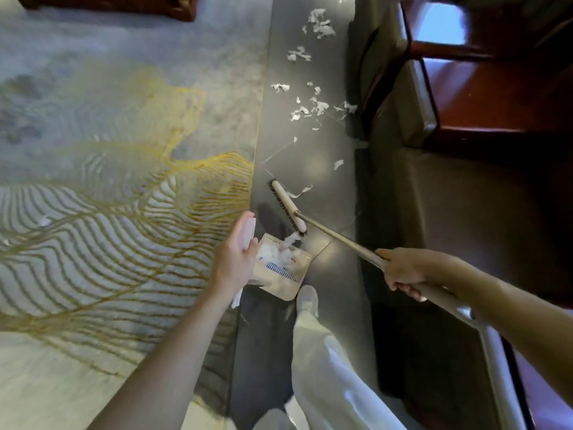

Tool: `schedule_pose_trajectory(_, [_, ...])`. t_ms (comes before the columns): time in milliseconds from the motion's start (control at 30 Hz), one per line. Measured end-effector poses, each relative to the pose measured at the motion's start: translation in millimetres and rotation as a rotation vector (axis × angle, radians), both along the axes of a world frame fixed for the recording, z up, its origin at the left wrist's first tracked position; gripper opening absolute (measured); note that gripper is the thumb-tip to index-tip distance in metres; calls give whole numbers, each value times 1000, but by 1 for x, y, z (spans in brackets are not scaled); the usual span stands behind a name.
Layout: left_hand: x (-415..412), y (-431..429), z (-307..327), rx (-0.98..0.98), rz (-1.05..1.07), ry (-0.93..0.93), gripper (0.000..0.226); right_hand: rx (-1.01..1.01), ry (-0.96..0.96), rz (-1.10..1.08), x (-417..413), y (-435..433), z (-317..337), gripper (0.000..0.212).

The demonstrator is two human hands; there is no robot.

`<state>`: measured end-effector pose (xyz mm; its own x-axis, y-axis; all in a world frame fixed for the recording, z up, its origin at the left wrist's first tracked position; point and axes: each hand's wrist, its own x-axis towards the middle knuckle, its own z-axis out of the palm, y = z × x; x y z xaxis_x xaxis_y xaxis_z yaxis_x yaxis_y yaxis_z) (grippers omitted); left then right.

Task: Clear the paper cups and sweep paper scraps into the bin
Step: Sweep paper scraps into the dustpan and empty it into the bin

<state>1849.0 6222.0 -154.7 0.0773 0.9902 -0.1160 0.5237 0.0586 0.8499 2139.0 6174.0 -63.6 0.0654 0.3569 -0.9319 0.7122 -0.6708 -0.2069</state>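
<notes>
Sweeping scraps into the dustpan, with more still to gather.
Low in the frame, the left hand (232,259) grips the dustpan (283,288) by its handle. The right hand (400,270) is clenched round the broom (286,206), whose head sits at the pan's lip, on the paper there. Up the dark floor strip, loose scraps (319,107) lie scattered; next, I'd say, reach out and draw them back. No bin or cups in sight.

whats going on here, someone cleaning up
A person is sweeping torn paper off a dark floor. The right hand grips the broom by its pole, brush head at the mouth of the dustpan, which the left hand holds by its handle. Some scraps lie in the pan; many more paper scraps are scattered farther along the floor, beside the rug.
</notes>
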Motion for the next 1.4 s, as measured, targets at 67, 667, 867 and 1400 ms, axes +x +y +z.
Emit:
schedule_pose_trajectory(67, [15,41,-1,-22,22,-19,47,37,-56,50,12,46,-4,62])
schedule_pose_trajectory(667, [47,242,14,-34,-48,81,57,116,-228,247,59,240,-79,38])
schedule_pose_trajectory(867, [10,225,17,-60,-103,73,50,58,-253,135,20,201,-81,60])
schedule_pose_trajectory(1400, [-46,130,21,36,-342,41,49,-23,-124,-204,-58,93,-47,57])
